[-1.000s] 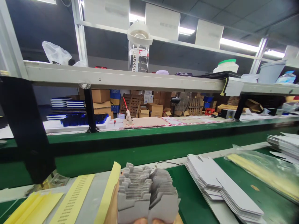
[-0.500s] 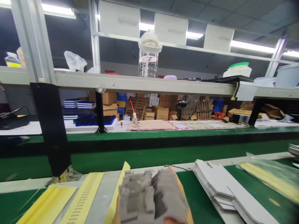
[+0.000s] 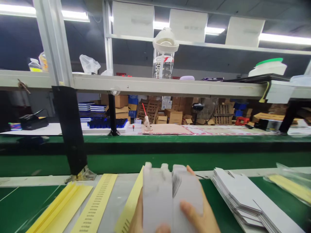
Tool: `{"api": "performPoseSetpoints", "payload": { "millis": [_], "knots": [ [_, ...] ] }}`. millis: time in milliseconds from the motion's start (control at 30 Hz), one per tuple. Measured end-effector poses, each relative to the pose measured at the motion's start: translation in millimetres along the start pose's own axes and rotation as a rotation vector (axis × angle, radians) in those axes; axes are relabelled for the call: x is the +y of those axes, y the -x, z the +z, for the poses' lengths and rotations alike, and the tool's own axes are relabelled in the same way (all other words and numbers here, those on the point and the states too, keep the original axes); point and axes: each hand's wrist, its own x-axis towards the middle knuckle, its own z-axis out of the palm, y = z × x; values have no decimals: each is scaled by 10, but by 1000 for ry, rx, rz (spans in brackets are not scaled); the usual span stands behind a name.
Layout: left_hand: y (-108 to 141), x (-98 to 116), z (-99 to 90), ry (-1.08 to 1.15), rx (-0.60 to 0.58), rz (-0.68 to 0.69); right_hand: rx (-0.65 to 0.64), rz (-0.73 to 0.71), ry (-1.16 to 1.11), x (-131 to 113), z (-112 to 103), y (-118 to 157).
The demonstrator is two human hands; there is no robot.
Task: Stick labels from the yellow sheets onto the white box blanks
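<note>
In the lower middle of the head view, a bundle of white die-cut cardboard blanks (image 3: 157,197) stands with its broad faces toward me. It is split into two side-by-side parts, with layered edges showing in the gap. My left hand (image 3: 137,213) grips the left side, its thumb low on the front. On the right side my right hand (image 3: 205,215) is closed around the cards, thumb across the face. The fingers behind are mostly hidden. More white cardboard blanks (image 3: 245,194) lie stacked to the right. Left of my hands are yellow printed strips (image 3: 98,200).
Folded yellow sheets (image 3: 58,207) lie at the left, and a clear bag with yellow strips (image 3: 291,184) at the right. A black-wrapped post (image 3: 70,132) rises at the left. Overhead runs a shelf (image 3: 145,85) with a clear bottle (image 3: 164,64). Beyond is a green belt (image 3: 170,158).
The bundle has turned from blurred, fanned edges to flat white faces toward me. My right thumb now shows on its front. The view has shifted, so the surroundings sit farther right.
</note>
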Motion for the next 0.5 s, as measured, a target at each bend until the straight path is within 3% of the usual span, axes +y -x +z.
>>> {"api": "performPoseSetpoints", "payload": {
  "millis": [100,200,267,367,500],
  "knots": [
    [-202,74,-296,-293,-22,-30,121,241,-58,-177,7,-11],
    [-394,-93,-632,-443,59,-92,139,429,-82,-153,-77,-35],
    [-468,-318,-773,-521,95,-165,143,474,-58,-9,-150,-73],
    [-515,-580,-874,-493,52,-220,145,534,-17,283,-203,-143],
    [-543,-467,-1004,-323,74,-213,104,502,72,530,-83,-183]
  ]
}}
